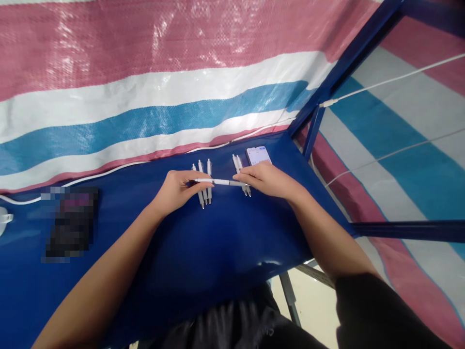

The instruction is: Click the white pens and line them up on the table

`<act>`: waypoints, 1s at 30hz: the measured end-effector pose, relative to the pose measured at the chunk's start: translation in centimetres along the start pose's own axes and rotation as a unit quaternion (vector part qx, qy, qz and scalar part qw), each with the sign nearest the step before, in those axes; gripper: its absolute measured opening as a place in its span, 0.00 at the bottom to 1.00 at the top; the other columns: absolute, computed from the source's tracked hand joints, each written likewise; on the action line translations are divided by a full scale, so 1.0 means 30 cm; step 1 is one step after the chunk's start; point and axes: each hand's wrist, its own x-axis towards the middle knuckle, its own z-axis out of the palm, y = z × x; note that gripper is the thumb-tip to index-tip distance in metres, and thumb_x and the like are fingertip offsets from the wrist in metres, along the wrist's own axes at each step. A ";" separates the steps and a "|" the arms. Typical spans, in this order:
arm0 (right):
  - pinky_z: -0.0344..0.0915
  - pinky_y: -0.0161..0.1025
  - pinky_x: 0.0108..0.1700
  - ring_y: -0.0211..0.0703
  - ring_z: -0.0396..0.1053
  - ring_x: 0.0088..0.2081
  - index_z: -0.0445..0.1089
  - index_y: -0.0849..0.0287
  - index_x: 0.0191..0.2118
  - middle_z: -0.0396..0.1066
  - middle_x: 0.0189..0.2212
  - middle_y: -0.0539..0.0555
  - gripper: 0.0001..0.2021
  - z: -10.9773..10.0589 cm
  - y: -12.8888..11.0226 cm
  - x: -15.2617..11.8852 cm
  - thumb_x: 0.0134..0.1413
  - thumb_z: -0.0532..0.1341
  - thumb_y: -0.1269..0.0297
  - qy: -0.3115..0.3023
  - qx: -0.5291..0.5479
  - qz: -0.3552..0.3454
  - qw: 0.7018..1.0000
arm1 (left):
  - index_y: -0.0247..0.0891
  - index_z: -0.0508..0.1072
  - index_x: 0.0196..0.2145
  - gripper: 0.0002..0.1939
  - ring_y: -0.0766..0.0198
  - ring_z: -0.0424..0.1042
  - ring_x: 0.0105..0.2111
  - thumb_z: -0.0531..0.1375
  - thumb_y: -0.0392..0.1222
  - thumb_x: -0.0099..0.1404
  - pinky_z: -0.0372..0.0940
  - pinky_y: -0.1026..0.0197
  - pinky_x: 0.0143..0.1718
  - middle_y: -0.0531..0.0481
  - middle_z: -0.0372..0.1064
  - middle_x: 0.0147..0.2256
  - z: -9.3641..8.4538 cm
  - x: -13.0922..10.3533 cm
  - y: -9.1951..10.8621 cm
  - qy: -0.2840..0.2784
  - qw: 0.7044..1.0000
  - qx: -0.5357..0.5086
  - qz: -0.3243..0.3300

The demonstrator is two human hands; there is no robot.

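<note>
A slim white pen (221, 182) is held level between my two hands, above the blue table. At its left end, my left hand (177, 189) is closed with thumb and fingers pinching it. The other end sits in the pinch of my right hand (267, 179). Below and beside my left hand lie several white pens (205, 194) side by side, clips toward the back. A second small group of white pens (236, 162) lies partly under my right hand. Just behind that hand is a phone (258, 154) with its screen lit, partly covered.
The blue table (225, 237) has a dark blurred-out object (72, 223) at left and a white item (4, 219) at its left edge. A white cable (109, 168) runs along the back. Striped sheeting (163, 111) hangs behind, with a blue metal frame (323, 92) on the right.
</note>
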 end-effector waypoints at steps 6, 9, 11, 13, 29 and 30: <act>0.59 0.37 0.34 0.40 0.66 0.29 0.72 0.56 0.38 0.71 0.27 0.48 0.21 -0.027 0.012 -0.006 0.74 0.62 0.42 0.025 0.064 -0.015 0.998 | 0.39 0.88 0.38 0.19 0.64 0.75 0.25 0.72 0.59 0.68 0.68 0.64 0.30 0.49 0.81 0.27 -0.031 0.047 0.052 -0.030 0.999 0.004 -0.031; 0.60 0.37 0.33 0.39 0.65 0.29 0.72 0.55 0.41 0.72 0.30 0.48 0.22 -0.021 0.026 -0.002 0.67 0.68 0.40 0.072 0.067 -0.036 0.995 | 0.39 0.87 0.37 0.19 0.64 0.74 0.24 0.72 0.59 0.66 0.66 0.64 0.26 0.50 0.79 0.26 -0.064 0.108 0.058 -0.047 0.998 -0.009 -0.040; 0.60 0.38 0.33 0.39 0.63 0.29 0.71 0.55 0.41 0.71 0.31 0.48 0.23 -0.017 0.034 0.000 0.66 0.68 0.37 0.145 0.047 -0.047 0.987 | 0.39 0.87 0.35 0.18 0.64 0.74 0.23 0.72 0.58 0.67 0.66 0.65 0.25 0.51 0.77 0.24 -0.084 0.159 0.072 -0.061 0.997 -0.014 -0.040; 0.60 0.39 0.34 0.39 0.62 0.28 0.71 0.55 0.38 0.69 0.29 0.48 0.25 -0.016 0.040 0.001 0.69 0.64 0.36 0.191 0.029 -0.041 0.980 | 0.39 0.86 0.31 0.17 0.65 0.72 0.22 0.71 0.55 0.68 0.64 0.65 0.24 0.52 0.75 0.21 -0.094 0.205 0.096 -0.087 0.996 -0.004 -0.028; 0.61 0.40 0.34 0.40 0.63 0.27 0.70 0.55 0.36 0.67 0.26 0.48 0.25 -0.048 0.054 -0.007 0.75 0.56 0.37 0.197 -0.003 -0.010 0.980 | 0.36 0.84 0.29 0.10 0.61 0.77 0.24 0.73 0.42 0.66 0.64 0.64 0.24 0.50 0.74 0.21 -0.050 0.270 0.127 -0.084 0.994 -0.071 -0.017; 0.61 0.39 0.34 0.40 0.63 0.27 0.71 0.55 0.38 0.67 0.26 0.48 0.24 -0.050 0.056 -0.008 0.74 0.58 0.37 0.197 -0.006 -0.018 0.980 | 0.36 0.84 0.29 0.10 0.61 0.76 0.23 0.73 0.43 0.66 0.64 0.64 0.23 0.50 0.74 0.21 -0.047 0.271 0.125 -0.084 0.994 -0.073 -0.020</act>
